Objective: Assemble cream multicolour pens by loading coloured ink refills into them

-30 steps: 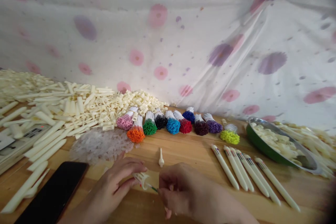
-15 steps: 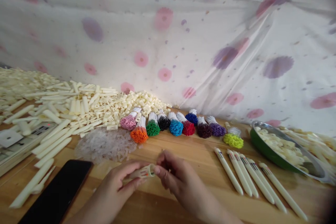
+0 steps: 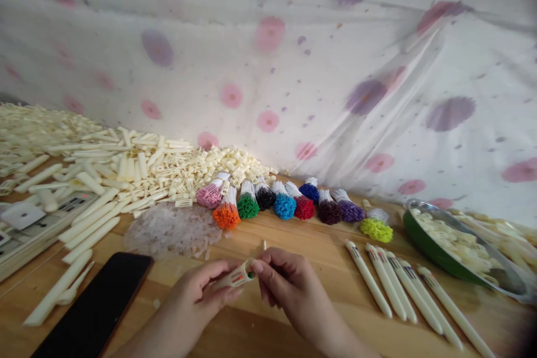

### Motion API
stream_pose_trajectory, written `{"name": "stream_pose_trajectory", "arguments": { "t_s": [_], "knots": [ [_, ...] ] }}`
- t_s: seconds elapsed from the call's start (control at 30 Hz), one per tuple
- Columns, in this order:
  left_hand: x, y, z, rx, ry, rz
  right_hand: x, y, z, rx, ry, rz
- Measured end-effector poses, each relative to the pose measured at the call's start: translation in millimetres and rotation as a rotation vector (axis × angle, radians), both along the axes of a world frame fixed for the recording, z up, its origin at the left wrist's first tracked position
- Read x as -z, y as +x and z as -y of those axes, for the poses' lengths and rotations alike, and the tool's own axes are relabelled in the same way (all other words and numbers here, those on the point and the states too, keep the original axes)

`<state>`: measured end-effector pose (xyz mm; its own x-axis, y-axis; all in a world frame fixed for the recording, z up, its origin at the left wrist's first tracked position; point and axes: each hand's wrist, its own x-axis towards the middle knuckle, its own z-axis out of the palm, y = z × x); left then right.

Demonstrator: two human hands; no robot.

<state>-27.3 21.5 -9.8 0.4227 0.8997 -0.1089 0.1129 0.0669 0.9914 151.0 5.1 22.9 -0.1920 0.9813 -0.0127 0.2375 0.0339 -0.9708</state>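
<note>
My left hand (image 3: 210, 293) is closed around a cream slotted pen barrel (image 3: 235, 277), its open end facing right. Orange shows through one of the barrel's slots, and a green tip sits in its mouth. My right hand (image 3: 285, 279) pinches at that mouth, thumb and forefinger touching the rim. A thin white pen refill (image 3: 264, 245) pokes up from behind the right fingers; the rest of it is hidden. Beyond the hands stand bundles of white refills with coloured ends, among them an orange bundle (image 3: 226, 216) and a green bundle (image 3: 248, 207).
Assembled multicolour pens (image 3: 394, 282) lie at right, beside a green-sided bowl (image 3: 436, 249) of cream parts. A black phone (image 3: 94, 307) lies front left. Clear plastic pieces (image 3: 174, 229) and a large heap of cream pen parts (image 3: 138, 165) spread behind it, against a flowered plastic sheet (image 3: 235, 56).
A green tip now shows in the barrel's mouth. The white refill end has come into sight above my right hand, whose fingers have closed in more tightly. The whole view has shifted slightly.
</note>
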Motion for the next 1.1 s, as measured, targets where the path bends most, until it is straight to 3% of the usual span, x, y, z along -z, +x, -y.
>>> {"name": "stream_pose_trajectory", "arguments": {
  "t_s": [0.17,0.37,0.57,0.63,0.77,0.87,1.0,1.1],
  "knots": [
    [-1.9,1.5,0.0,-0.041,-0.011,-0.021,-14.6,2.7,8.4,-0.046,-0.098,0.093],
    [-4.1,3.4,1.9,-0.05,-0.006,-0.043,-22.4,2.7,17.3,-0.059,0.006,0.291],
    [-4.1,2.4,2.2,-0.05,-0.011,-0.045,-26.5,4.3,16.1,-0.114,0.063,0.295],
    [-6.2,2.6,1.9,-0.04,-0.026,-0.038,-25.6,3.6,14.5,-0.103,0.013,0.259],
    [-9.1,4.3,1.5,-0.023,-0.029,-0.028,-23.6,2.9,12.0,-0.115,-0.264,0.077],
    [-6.4,4.8,1.4,-0.034,0.004,-0.056,-24.0,4.5,11.7,-0.137,-0.323,-0.026],
    [-1.8,3.2,0.0,-0.086,0.052,-0.127,-23.4,12.2,6.9,-0.085,-0.25,0.02],
    [-1.1,0.7,-3.1,-0.095,0.07,-0.133,-14.3,25.6,-7.2,0.068,-0.023,0.212]
  ]
}}
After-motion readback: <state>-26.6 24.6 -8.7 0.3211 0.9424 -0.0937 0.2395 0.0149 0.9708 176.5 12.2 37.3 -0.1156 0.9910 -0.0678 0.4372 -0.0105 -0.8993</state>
